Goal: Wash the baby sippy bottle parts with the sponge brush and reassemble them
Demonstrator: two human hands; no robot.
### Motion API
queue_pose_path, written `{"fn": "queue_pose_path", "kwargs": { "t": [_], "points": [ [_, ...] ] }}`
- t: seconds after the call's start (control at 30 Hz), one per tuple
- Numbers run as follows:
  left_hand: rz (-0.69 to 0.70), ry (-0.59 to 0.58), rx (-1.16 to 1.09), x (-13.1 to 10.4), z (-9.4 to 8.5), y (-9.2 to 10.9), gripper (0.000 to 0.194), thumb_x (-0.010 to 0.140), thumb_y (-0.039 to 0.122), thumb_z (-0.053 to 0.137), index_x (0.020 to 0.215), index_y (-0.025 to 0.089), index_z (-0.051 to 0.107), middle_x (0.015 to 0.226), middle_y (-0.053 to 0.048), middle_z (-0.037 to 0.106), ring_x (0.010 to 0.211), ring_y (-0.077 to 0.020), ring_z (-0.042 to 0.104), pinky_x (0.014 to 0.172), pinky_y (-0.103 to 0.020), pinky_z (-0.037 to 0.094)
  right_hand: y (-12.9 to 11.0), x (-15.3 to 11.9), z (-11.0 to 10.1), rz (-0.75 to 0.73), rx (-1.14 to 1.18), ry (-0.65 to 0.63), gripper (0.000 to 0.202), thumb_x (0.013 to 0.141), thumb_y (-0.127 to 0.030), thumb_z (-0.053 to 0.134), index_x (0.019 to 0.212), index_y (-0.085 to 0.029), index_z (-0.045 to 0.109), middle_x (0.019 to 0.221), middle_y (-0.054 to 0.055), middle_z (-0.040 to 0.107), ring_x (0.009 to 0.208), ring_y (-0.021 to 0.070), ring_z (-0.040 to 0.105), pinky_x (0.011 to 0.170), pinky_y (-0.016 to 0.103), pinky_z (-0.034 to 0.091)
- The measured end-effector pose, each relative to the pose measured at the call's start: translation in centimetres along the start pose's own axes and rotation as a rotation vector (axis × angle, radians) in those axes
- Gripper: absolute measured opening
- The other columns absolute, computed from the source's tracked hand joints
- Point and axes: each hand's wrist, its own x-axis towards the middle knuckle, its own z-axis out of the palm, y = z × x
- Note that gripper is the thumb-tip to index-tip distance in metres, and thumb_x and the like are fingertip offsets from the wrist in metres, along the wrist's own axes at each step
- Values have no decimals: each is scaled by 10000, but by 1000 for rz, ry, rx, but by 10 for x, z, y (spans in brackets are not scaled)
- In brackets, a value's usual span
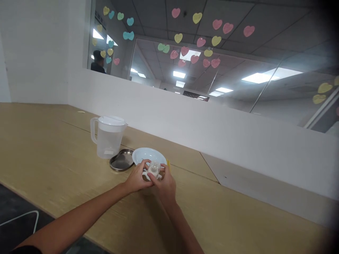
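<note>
**A:** so what's closest to the camera here?

**B:** two bare forearms coming in from the near edge over a light wooden table (39,148). The left hand (137,178) and right hand (164,185) meet in the middle, both with fingers curled around a small white baby-bottle top (153,170), clear nipple pointing up and little side handles. Left hand grips it from the left, right hand wraps it from the right.

**A:** is it sitting on the table?

**B:** can't tell, the hands cover its bottom. It's right at the near rim of a pale blue plate (148,155).

**A:** and behind that?

**B:** a shallow metal tray (122,161) just left of the plate, touching or nearly. Further back left, a clear plastic pitcher (108,137) with a white lid. Then a white partition wall (212,123), and glass with paper hearts (201,42) stuck on it.
</note>
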Motion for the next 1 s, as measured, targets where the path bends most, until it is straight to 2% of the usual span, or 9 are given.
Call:
{"fn": "queue_pose_path", "kwargs": {
  "t": [0.2, 0.33, 0.43, 0.53, 0.63, 0.73, 0.83, 0.9, 1.0],
  "points": [
    [38, 4, 54, -2, -1, 0, 564, 607, 335, 706, 1099, 210, 461, 1043, -70, 587, 989, -247, 544, 874, -386, 429, 11, -2, 8, -42, 111, 61, 457, 644, -408, 677, 1022, -162, 604, 956, 92, 612, 921, 241, 552, 807, 335, 423],
    [56, 5, 58, -3, -1, 2, 487, 627, 327, 693, 1054, 201, 496, 1049, -68, 595, 979, -237, 549, 865, -369, 434, 9, -4, 11, -63, 207, 59, 447, 654, -397, 670, 1018, -146, 607, 947, 99, 590, 907, 227, 545, 840, 342, 420],
    [67, 15, 60, -4, 0, 2, 492, 646, 364, 692, 1066, 195, 499, 1054, -68, 599, 979, -231, 552, 860, -362, 436, 7, -6, 10, -77, 288, 133, 490, 674, -437, 644, 1067, -154, 567, 1027, 103, 581, 991, 235, 515, 897, 367, 391],
    [68, 16, 79, -4, 0, 2, 548, 647, 436, 700, 1090, 193, 487, 1061, -74, 596, 979, -234, 555, 858, -361, 433, 3, -9, -2, -3, 560, 274, 475, 751, -484, 556, 1088, -151, 533, 1047, 102, 579, 970, 210, 529, 864, 354, 412],
    [72, -3, 86, -4, -1, 5, 577, 648, 473, 700, 1098, 189, 480, 1070, -84, 591, 986, -238, 547, 869, -366, 423, 6, -14, -24, 135, 939, 383, 384, 751, -482, 560, 951, -154, 573, 847, 51, 608, 805, 170, 565, 765, 316, 445],
    [60, -17, 89, -4, -3, 8, 561, 665, 470, 689, 1098, 190, 469, 1079, -89, 585, 1000, -240, 537, 883, -373, 415, 17, -30, -45, 209, 1238, 367, 267, 705, -428, 618, 804, -180, 607, 702, 5, 579, 694, 144, 550, 693, 295, 455],
    [56, -24, 86, -4, -4, 10, 561, 671, 473, 685, 1101, 189, 463, 1079, -87, 584, 1000, -238, 536, 884, -370, 414, 36, -57, -58, 348, 1449, 283, 193, 645, -364, 681, 725, -198, 623, 720, 18, 589, 663, 142, 544, 593, 273, 460],
    [65, -23, 83, -4, -4, 9, 565, 675, 474, 684, 1108, 187, 461, 1087, -86, 582, 1001, -234, 535, 885, -366, 414, 51, -78, -61, 426, 1546, 271, 188, 617, -346, 720, 703, -207, 628, 736, 14, 588, 651, 131, 536, 582, 266, 470],
    [66, -25, 82, -4, -3, 7, 573, 674, 471, 687, 1119, 186, 465, 1096, -86, 582, 1004, -234, 533, 883, -365, 416, 76, -105, -62, 429, 1578, 234, 203, 597, -355, 746, 696, -215, 637, 745, 14, 590, 620, 126, 515, 557, 274, 473]
  ]
}}
